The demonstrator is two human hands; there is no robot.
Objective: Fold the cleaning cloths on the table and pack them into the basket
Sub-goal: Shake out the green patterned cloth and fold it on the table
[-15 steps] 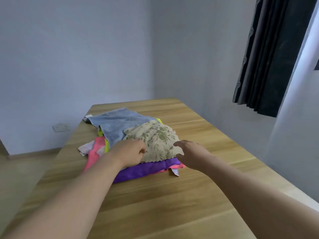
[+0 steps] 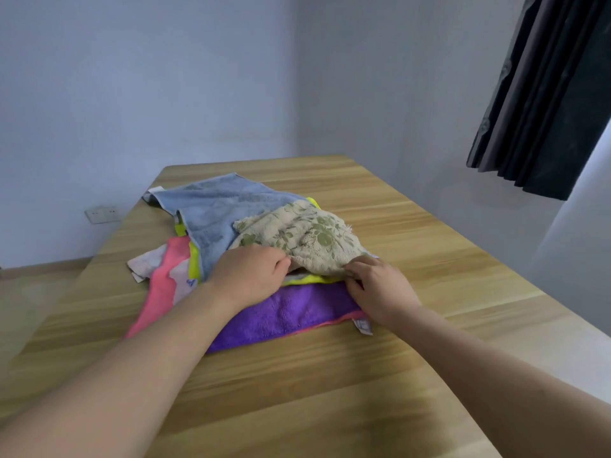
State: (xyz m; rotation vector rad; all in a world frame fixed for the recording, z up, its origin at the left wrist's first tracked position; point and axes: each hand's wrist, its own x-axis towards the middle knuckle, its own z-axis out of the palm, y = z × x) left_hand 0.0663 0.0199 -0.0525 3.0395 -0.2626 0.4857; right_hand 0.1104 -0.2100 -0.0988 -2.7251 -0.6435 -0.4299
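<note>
A loose heap of cleaning cloths lies on the wooden table (image 2: 380, 375). On top is a beige floral cloth (image 2: 304, 236). My left hand (image 2: 249, 276) grips its near left edge and my right hand (image 2: 377, 285) pinches its near right edge, so that edge is raised off the pile. Under it lie a blue cloth (image 2: 215, 213), a yellow-green cloth (image 2: 307, 279), a purple cloth (image 2: 291, 312) and a pink cloth (image 2: 162, 285). No basket is in view.
The table's left edge drops to a wooden floor (image 2: 29, 292). A wall socket (image 2: 102, 214) sits low on the back wall. A dark curtain (image 2: 545, 94) hangs at the upper right. Bare tabletop lies in front of and to the right of the pile.
Both hands have closed on the near edge of the beige floral cloth and lifted it, uncovering the yellow-green cloth and more of the purple one.
</note>
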